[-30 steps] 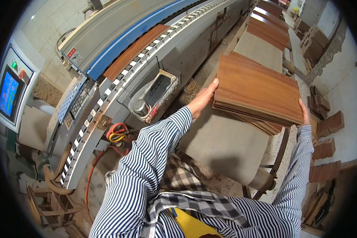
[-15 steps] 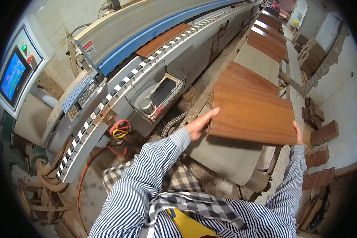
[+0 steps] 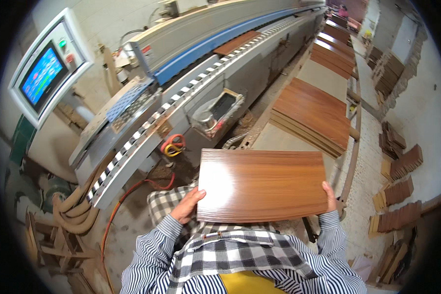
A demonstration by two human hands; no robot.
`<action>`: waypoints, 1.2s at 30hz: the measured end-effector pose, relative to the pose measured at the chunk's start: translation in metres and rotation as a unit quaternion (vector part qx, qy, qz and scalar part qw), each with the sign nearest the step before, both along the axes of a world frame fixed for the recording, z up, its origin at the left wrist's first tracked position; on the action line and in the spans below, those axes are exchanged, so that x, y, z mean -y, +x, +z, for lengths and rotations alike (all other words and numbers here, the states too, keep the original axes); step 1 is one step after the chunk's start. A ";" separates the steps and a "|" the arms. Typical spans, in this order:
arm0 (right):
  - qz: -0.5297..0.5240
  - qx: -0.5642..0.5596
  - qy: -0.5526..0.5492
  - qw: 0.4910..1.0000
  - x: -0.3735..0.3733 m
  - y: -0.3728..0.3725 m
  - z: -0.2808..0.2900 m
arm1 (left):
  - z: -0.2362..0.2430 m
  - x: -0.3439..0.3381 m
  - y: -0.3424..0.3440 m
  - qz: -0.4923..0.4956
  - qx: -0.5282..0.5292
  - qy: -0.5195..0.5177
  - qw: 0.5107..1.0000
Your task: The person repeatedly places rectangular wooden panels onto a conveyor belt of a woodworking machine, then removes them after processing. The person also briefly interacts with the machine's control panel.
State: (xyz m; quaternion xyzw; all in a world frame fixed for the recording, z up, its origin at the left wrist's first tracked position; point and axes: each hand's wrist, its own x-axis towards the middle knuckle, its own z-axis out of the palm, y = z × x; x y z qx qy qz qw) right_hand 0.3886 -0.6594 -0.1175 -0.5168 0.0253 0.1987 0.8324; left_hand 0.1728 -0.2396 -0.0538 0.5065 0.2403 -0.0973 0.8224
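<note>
Between my two hands is a stack of glossy brown wood-grain panels [image 3: 267, 183], held level in front of my apron. Thin lines along its edges suggest several boards, though how many I cannot make out. My left hand [image 3: 189, 205] grips the left end, thumb at the edge. On the opposite end, my right hand [image 3: 330, 197] clasps the short side, with most of its fingers hidden beneath. Just beyond lies another stack of brown panels [image 3: 311, 110] on a grey conveyor belt [image 3: 284, 138].
Along the left runs a long machine with a toothed track [image 3: 179, 97], a wire basket [image 3: 215, 115] and a control screen [image 3: 43, 73]. A red hose [image 3: 132, 191] crosses the floor. More panel stacks [image 3: 333, 54] line the belt; others [image 3: 399, 193] stand by the right wall.
Both hands have brought the held panels off the belt, back and left toward my body, and levelled them. The stack behind now shows fully. My view has shifted slightly left.
</note>
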 end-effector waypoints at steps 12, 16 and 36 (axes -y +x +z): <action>0.361 0.069 -0.037 0.929 -0.255 -0.043 -0.007 | -0.050 -0.033 -0.258 0.342 0.013 0.019 0.940; 0.391 0.104 -0.086 0.910 -0.266 -0.051 0.003 | -0.044 -0.041 -0.270 0.332 -0.014 0.008 0.943; 0.395 0.102 0.014 0.913 -0.246 -0.077 0.099 | 0.014 -0.016 -0.215 0.479 0.075 0.276 0.830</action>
